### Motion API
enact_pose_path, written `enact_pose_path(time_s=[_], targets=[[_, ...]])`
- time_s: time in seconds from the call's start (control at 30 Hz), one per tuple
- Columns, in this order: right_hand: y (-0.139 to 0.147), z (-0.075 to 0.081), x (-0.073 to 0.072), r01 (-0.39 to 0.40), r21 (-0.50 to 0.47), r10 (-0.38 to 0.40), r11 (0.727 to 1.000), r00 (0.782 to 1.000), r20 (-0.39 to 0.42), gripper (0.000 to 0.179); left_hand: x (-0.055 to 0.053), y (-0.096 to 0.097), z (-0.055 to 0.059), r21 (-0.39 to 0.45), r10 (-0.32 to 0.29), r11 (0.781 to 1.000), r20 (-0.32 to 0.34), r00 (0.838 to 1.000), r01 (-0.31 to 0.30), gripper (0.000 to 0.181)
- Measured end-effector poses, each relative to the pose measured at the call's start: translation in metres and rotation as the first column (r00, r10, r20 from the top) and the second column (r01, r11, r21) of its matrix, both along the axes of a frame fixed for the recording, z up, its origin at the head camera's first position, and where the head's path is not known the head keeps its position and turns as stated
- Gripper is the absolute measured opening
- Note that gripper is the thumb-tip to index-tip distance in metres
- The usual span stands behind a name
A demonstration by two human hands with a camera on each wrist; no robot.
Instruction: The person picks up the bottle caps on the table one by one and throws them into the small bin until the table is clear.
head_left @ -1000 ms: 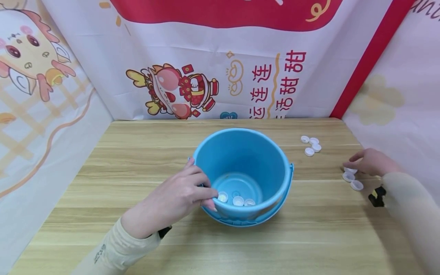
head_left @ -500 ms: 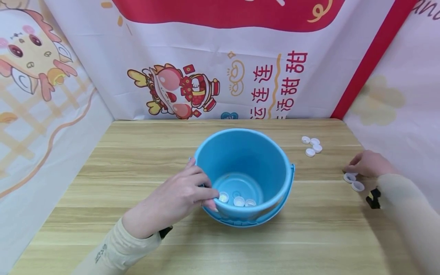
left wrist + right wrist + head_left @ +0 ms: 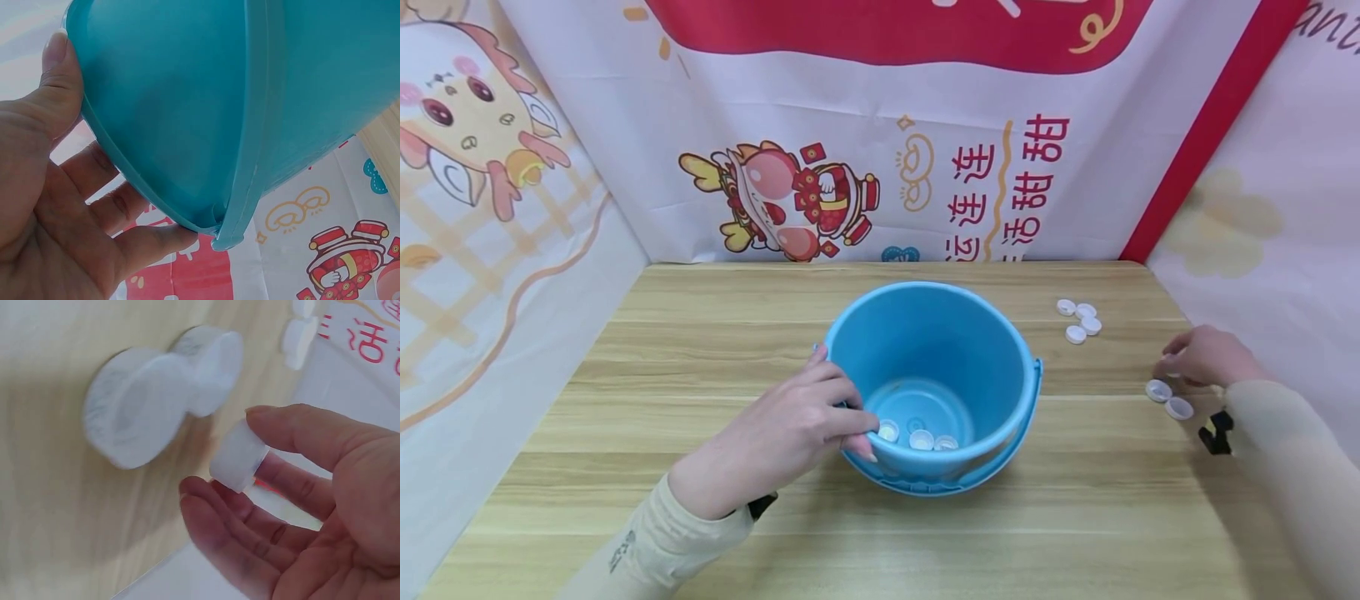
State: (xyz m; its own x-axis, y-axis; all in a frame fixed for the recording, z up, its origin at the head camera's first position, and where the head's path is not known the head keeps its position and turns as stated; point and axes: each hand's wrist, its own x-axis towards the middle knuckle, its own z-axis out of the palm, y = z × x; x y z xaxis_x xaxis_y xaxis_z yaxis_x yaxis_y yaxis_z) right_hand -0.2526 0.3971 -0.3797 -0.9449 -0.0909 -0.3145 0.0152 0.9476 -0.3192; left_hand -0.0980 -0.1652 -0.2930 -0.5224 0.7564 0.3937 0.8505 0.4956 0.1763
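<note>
Because the white cap [image 3: 237,457] is pinched between thumb and fingers of the right hand [image 3: 1210,357], beside two loose caps [image 3: 1159,391] on the bench [image 3: 1112,483], that grip probably wants only gentle pressure; the left hand [image 3: 793,433], holding the rim of the blue bucket [image 3: 940,333], should keep it steady. Red characters [image 3: 973,162] behind include 连连 and 甜甜; the sleeve print [image 3: 622,550] is illegible

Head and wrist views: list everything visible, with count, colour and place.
Table: one, light brown, lower head view
Printed cloth: count unclear, mostly white, behind and beside table
Bucket: one, blue, on table
Handle: one, blue, around bucket
Inner bottle caps: three visible, white, bucket's floor
Far caps: four, white, table's far right
Near caps: two, white, nearer right
Held cap: one, white, middle of right-wrist view
Sleeves: two, beige, lower head view
Wrist fittings: two, mostly black, by sleeve cuffs
Left hand: one, bare, gripping bucket
Right hand: one, bare, holding one cap
</note>
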Motion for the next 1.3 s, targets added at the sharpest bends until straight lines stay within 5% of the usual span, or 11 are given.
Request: enact_pose_path(time_s=[0.37, 0.9, 1.3], targets=[[-0.027, 0.029, -0.003, -0.112, -0.015, 0.106, 0.994, 0.97, -0.219, 0.042, 0.0, 0.0, -0.001, 0.011, -0.001, 1.0, -0.001, 1.0, 0.001, 0.029], [-0.101, 0.108, 0.011, -0.077, -0.127, 0.024, 0.989, 0.925, -0.379, 0.06, 0.0, 0.0, -0.001, 0.021, -0.001, 1.0, -0.01, 1.0, 0.001, 0.028], [-0.159, 0.164, 0.036, -0.165, -0.17, 0.066, 0.972, 0.879, -0.473, 0.06, 0.0, 0.0, -0.001, 0.01, -0.003, 1.0, -0.009, 1.0, 0.003, 0.028]])
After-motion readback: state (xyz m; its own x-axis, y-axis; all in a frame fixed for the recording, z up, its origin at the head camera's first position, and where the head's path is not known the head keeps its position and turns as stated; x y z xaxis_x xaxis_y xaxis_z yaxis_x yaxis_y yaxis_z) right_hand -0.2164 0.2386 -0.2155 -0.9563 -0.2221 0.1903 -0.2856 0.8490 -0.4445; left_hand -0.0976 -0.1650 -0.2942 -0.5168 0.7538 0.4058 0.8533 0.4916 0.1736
